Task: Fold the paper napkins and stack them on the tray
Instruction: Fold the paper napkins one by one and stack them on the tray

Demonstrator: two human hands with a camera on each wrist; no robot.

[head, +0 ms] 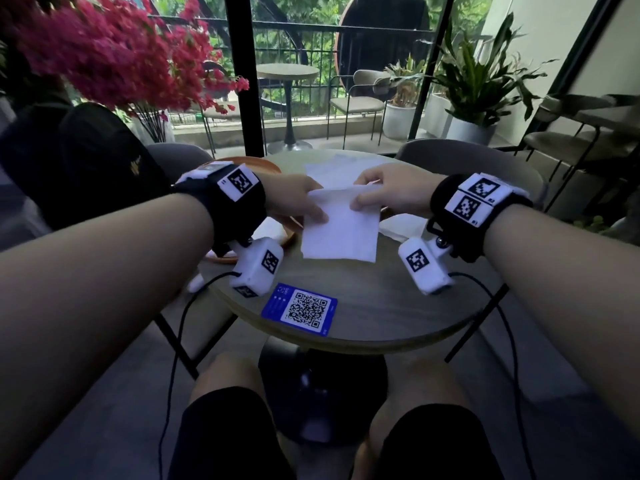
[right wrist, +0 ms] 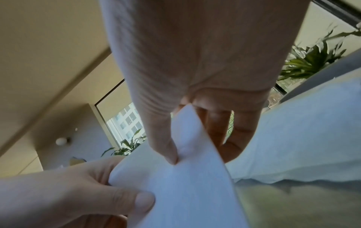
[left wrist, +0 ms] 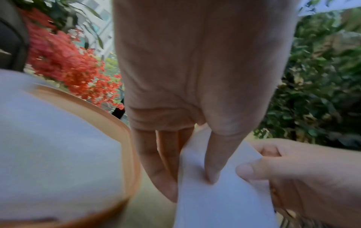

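Observation:
A white paper napkin (head: 341,226) hangs folded over the middle of the round table, held up by its top edge. My left hand (head: 304,206) pinches the napkin's left top corner (left wrist: 210,182) between thumb and fingers. My right hand (head: 377,195) pinches the right top corner (right wrist: 181,152) the same way. The orange tray (head: 287,237) sits to the left under my left wrist, with white napkins (left wrist: 54,146) lying in it. More unfolded napkins (head: 339,169) lie on the table behind the hands, and another napkin (head: 401,226) lies to the right.
A blue QR-code card (head: 300,309) lies near the table's (head: 398,306) front edge. A dark backpack (head: 79,164) and pink flowers (head: 114,53) stand at the left. Grey chair backs (head: 467,157) ring the far side. Cables hang from both wrist cameras.

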